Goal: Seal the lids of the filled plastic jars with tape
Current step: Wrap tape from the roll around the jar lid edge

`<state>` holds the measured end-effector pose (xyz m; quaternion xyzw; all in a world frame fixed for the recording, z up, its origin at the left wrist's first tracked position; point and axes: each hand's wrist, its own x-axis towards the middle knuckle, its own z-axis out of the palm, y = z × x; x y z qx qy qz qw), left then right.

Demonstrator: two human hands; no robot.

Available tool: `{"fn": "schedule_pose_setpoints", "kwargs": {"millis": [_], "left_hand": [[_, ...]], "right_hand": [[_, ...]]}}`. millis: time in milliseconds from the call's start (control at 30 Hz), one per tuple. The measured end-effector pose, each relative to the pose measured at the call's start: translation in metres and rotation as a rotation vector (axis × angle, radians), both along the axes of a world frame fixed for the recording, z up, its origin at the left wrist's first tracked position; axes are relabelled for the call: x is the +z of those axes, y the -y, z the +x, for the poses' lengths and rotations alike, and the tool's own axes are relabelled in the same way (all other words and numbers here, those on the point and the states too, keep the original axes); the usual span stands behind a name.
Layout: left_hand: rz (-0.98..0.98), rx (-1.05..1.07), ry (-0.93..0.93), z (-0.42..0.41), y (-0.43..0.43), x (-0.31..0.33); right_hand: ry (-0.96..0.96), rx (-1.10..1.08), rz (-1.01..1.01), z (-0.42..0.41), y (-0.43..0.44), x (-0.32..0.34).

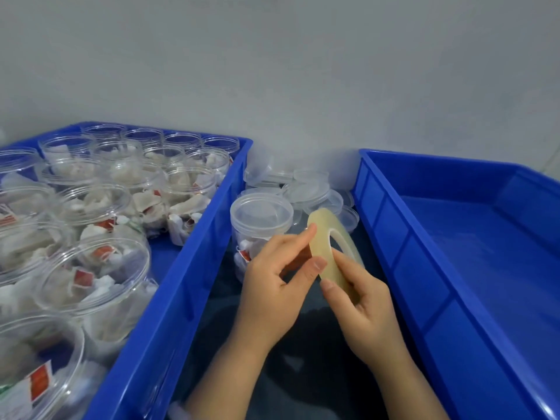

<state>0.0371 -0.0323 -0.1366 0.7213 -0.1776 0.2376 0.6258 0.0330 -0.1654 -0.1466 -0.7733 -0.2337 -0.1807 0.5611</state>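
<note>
Your right hand [360, 301] has its fingers [328, 284] closed around the lower rim of the tape roll [328, 253], so the roll stands on its edge and cannot turn freely. Your left hand [272, 286] has the thumb and first finger pinched together on the outer face of the roll, probably because you search for the loose end of the tape to peel it. I cannot tell if the end is already lifted, because the tape is transparent.

Just behind the left hand stands one filled jar [260, 225] with its lid on. It is placed close so that the tape can go to it in a short movement. The lid does not look sealed yet, though I cannot be sure.

Behind the roll lies a pile of spare lids [309, 189], kept near for the next jars. On your left, the blue tray [194, 262] holds many filled jars that are open and wait for lids. On your right, the second blue tray [424, 268] has nothing in it, probably to receive the sealed jars.
</note>
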Motion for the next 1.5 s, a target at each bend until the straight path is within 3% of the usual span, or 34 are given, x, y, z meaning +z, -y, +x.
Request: {"fn": "schedule_pose_setpoints", "kwargs": {"millis": [200,300,400,900,967,1067,1167,1300,1367,1500], "left_hand": [[-0.318,-0.075,-0.159,0.0,0.005,-0.005],[-0.382,-0.097,-0.182,0.002,0.002,-0.005],[-0.343,-0.015,-0.173,0.003,0.001,-0.007],[-0.447,-0.033,-0.296,-0.001,-0.001,-0.001],[-0.391,0.011,-0.271,-0.001,0.001,-0.003],[-0.153,0.11,-0.189,-0.004,0.004,-0.005],[-0.039,-0.022,-0.249,-0.005,0.003,-0.003],[-0.261,-0.265,-0.39,-0.005,0.004,-0.002],[-0.352,-0.219,-0.375,-0.004,0.003,-0.002],[-0.196,0.04,-0.266,0.0,0.001,-0.006]], "right_hand": [[-0.033,-0.057,-0.074,0.005,0.002,-0.007],[-0.074,-0.08,-0.087,0.006,0.0,-0.009],[-0.092,-0.096,-0.126,0.005,0.001,-0.01],[0.049,-0.216,-0.199,0.001,0.002,-0.008],[0.063,-0.221,-0.233,0.002,0.005,-0.009],[0.057,-0.243,-0.232,0.001,0.005,-0.009],[0.037,-0.238,-0.17,0.003,0.001,-0.009],[-0.016,-0.244,-0.133,0.006,0.002,-0.012],[-0.056,-0.265,-0.143,0.008,0.004,-0.015],[-0.115,-0.166,-0.155,0.008,0.006,-0.016]]}}
